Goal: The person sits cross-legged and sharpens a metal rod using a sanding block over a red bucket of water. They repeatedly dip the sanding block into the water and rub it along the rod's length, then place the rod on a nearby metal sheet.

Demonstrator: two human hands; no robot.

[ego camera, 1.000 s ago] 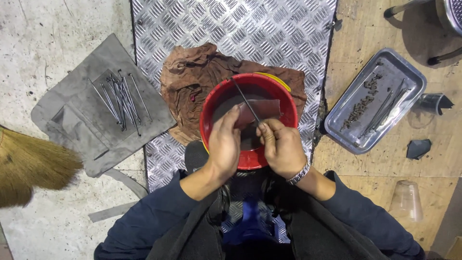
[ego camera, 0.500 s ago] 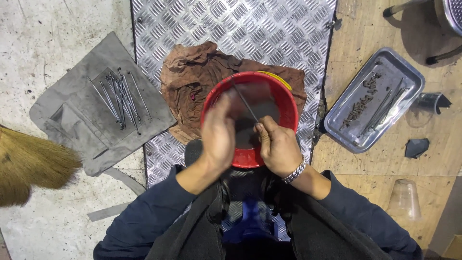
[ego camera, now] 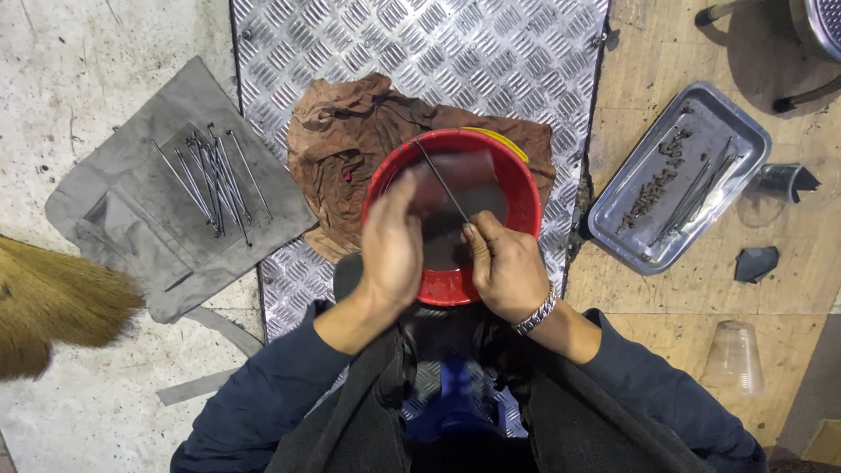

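Underfoot, steel tread plate (ego camera: pixel 420 52) (flanked by concrete (ego camera: pixel 79 70), wooden boards (ego camera: pixel 666 52)).

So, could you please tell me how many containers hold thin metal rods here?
2: the red bucket under both hands, one rod held over it, and the metal tray at right. More rods lie loose on the grey cloth.

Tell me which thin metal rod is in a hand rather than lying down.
The rod slanting over the red bucket, pinched by the right hand; the others lie on the grey cloth.
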